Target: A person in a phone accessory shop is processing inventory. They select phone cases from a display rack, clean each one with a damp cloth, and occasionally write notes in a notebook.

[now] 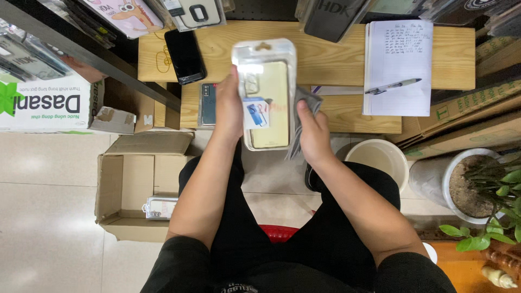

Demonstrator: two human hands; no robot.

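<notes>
Item in hand: one clear plastic phone-case pack [266, 95] with a pale yellow insert, held upright above the lap in front of the wooden bench [325, 59]. Left hand [229, 108] closed round its left edge; right hand [313, 133] grips a grey cloth [304, 116] pressed against the right edge, so the wiping looks under way, with no telling how much is cleaned. Nearby: black phone [185, 56] and a second handset [207, 104] on the bench, notebook [399, 68] with pen [393, 86], open cardboard box [133, 187] holding another pack [160, 207], white bucket [378, 160], potted plant [477, 187]. Nothing obstructs the hands.
</notes>
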